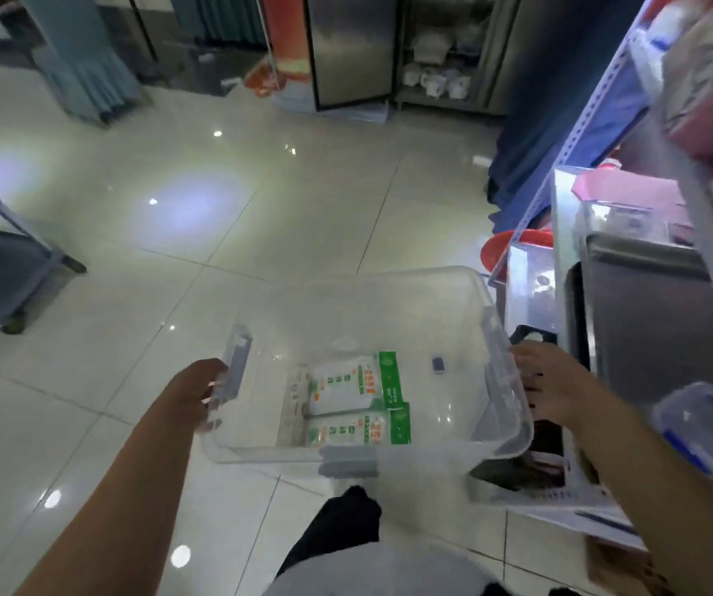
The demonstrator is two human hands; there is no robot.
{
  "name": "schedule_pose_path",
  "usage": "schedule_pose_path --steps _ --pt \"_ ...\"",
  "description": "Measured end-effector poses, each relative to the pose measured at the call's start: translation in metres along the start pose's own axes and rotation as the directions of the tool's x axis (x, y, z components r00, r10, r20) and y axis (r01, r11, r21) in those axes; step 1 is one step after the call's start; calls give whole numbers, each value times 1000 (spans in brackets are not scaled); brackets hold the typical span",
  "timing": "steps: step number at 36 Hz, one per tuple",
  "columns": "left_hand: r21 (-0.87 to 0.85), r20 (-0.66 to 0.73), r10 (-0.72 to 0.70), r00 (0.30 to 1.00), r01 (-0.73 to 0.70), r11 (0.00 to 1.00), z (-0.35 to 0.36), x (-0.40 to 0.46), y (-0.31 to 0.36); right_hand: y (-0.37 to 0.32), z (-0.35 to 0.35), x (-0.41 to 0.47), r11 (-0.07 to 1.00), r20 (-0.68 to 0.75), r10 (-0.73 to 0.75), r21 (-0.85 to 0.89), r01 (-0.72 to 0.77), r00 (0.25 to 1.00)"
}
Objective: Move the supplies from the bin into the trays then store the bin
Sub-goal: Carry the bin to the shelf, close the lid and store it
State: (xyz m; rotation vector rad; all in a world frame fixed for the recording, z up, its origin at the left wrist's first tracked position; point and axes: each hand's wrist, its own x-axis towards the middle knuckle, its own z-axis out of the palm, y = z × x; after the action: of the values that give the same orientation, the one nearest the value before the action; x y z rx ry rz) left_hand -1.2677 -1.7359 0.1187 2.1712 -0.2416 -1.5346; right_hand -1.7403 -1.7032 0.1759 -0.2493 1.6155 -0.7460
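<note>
**Bin carried in both hands above the tiled floor**

The bin (389,311), one clear plastic tub with grey latches, is held in the air over the glossy floor (260,200), just left of a shelf unit (569,135). The left hand (202,391) curls its fingers round the grey handle latch on the bin's left end. The right hand (546,387) grips the right end, fingers wrapped over the rim and latch.

Inside the bin lie two white packets with green bands (356,400), one beside the other on the bottom; their print is too blurred to read. One small dark item (437,364) sits apart from them, nearer the right wall.

On the shelf unit, just right of the bin, is one metal tray (655,320). One lidded clear container with blue clips (703,428) shows below the right forearm.
</note>
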Motion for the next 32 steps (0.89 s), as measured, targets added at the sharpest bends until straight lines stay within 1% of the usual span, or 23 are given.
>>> schedule_pose_path --steps 2,5,8,11,14,16,20,23,28,32 --pt "44 34 6 999 -8 999 20 23 53 -36 8 16 999 -29 -13 32 14 1000" --pt "135 90 61 994 -73 988 64 49 136 -83 12 40 994 -95 -34 97 43 995" --pt "216 104 74 992 -95 972 116 61 213 -119 7 61 982 -155 20 189 10 988" --pt "270 164 112 980 -154 951 172 77 287 -151 -2 94 961 -175 64 275 -13 982" --pt "338 257 121 959 -207 918 230 99 353 -181 -7 138 941 -207 61 339 13 976" --pt "381 271 125 954 -225 897 270 112 392 -203 -10 173 922 -241 69 386 30 968" --pt "460 235 125 964 -224 859 348 130 461 -243 -20 240 868 -244 132 497 7 961" --pt "545 209 109 972 -208 812 396 140 504 -271 -24 278 850 -254 205 525 -44 945" --pt "679 240 120 963 -255 689 472 164 570 -306 -21 329 815 -339 300 576 -55 892" --pt "764 260 57 964 -241 598 526 189 604 -309 -14 361 751 -363 379 658 -54 851"
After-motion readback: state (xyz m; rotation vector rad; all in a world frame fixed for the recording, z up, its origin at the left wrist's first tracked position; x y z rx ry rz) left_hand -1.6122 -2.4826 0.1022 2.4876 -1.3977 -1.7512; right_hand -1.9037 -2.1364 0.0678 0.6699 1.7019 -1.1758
